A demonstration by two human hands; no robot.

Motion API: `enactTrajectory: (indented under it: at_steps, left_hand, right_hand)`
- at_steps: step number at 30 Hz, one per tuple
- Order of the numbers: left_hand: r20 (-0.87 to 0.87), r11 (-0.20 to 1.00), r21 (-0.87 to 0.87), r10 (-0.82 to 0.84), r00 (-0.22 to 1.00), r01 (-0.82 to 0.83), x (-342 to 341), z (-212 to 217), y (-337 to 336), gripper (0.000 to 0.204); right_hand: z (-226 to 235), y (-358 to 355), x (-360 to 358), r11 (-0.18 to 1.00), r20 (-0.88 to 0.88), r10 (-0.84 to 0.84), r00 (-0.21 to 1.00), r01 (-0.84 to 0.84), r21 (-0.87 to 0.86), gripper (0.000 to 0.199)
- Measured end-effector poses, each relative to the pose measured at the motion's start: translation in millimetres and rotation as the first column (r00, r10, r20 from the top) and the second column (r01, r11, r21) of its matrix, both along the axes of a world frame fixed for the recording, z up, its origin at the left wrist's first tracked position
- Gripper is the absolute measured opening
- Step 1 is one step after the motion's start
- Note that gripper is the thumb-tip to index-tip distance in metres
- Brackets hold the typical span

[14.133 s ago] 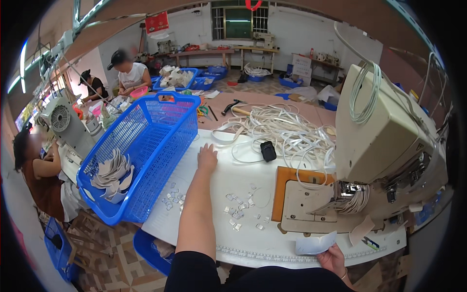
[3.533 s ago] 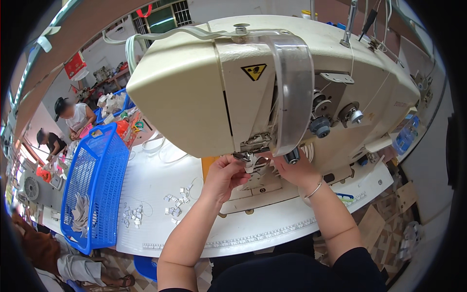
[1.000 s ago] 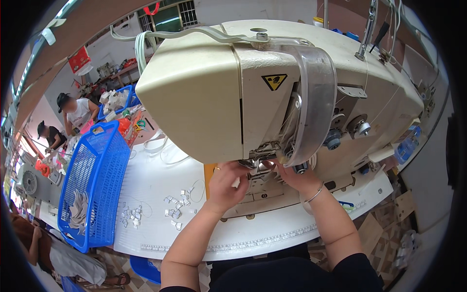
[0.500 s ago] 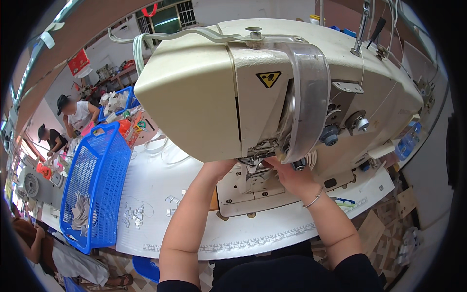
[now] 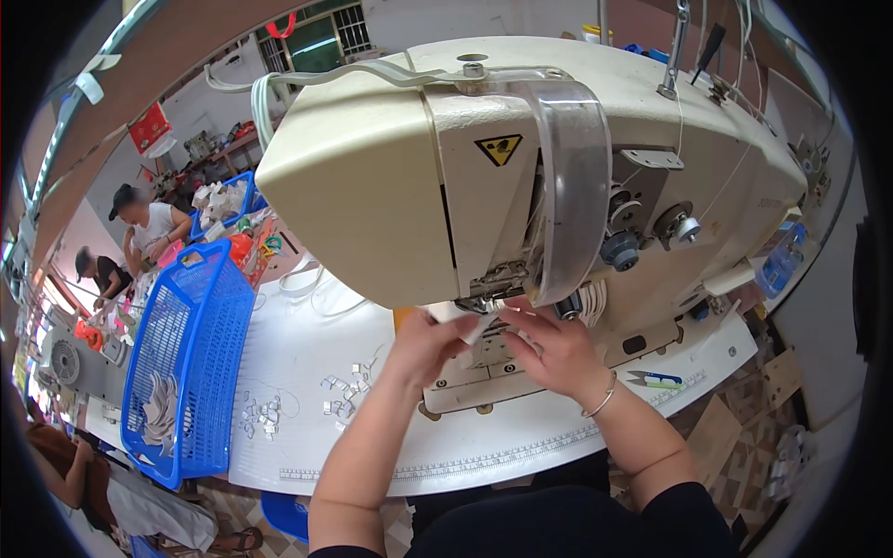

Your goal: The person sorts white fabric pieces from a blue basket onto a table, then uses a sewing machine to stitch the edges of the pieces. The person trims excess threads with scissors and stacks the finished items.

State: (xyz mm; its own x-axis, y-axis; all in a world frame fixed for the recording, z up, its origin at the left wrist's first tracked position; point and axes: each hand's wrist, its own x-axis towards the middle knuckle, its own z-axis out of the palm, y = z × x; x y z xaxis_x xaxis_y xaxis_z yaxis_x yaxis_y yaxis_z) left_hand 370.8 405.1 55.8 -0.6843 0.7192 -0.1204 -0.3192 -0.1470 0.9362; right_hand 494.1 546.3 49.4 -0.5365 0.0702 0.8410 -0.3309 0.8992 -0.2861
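Under the head of a large cream sewing machine (image 5: 353,186), my left hand (image 5: 420,352) is closed in a pinch on a short white strip (image 5: 480,327). The strip slants up from my fingertips, just in front of the needle and presser foot area (image 5: 488,299). Close by on the right, my right hand (image 5: 563,358) has its thumb and fingers apart, with the fingertips by the strip's far end. Whether they touch it I cannot tell. Several small white-and-metal pieces (image 5: 342,395) lie on the white table left of my left forearm.
A tall blue plastic basket (image 5: 209,353) with pale strips inside stands at the table's left. Thread snips (image 5: 656,378) lie near a ruler strip (image 5: 521,455) along the front edge. White tape (image 5: 326,290) loops behind the left forearm. Other people sit farther left.
Both hands have come out from under the machine head toward me. The white strip now shows in my left hand, and my right fingers have spread. The view has shifted slightly.
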Motion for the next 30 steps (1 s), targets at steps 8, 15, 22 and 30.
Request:
enactTrajectory:
  at_steps: [8, 15, 22, 30]
  left_hand:
    - [0.038, 0.989, 0.133, 0.059, 0.998, -0.063, 7, -4, 5, 0.022]
    - [0.031, 0.986, 0.156, 0.047, 0.998, -0.051, 5, -7, 7, 0.020]
    - [-0.002, 0.991, 0.128, 0.027, 1.000, -0.026, -3, -8, 7, 0.018]
    - [0.020, 0.988, 0.151, 0.002, 1.000, -0.005, -5, -7, 8, 0.016]
  right_hand:
    - [8, 5, -5, 0.995, 0.079, 0.080, 0.994, -0.084, 0.048, 0.023]
    - [1, 9, -7, 0.993, 0.113, 0.025, 0.993, -0.037, 0.111, 0.024]
    - [-1, 11, -12, 0.991, 0.096, 0.031, 0.995, -0.043, 0.126, 0.029]
    - [-5, 14, -16, 0.993, 0.118, 0.055, 0.991, -0.066, 0.095, 0.028]
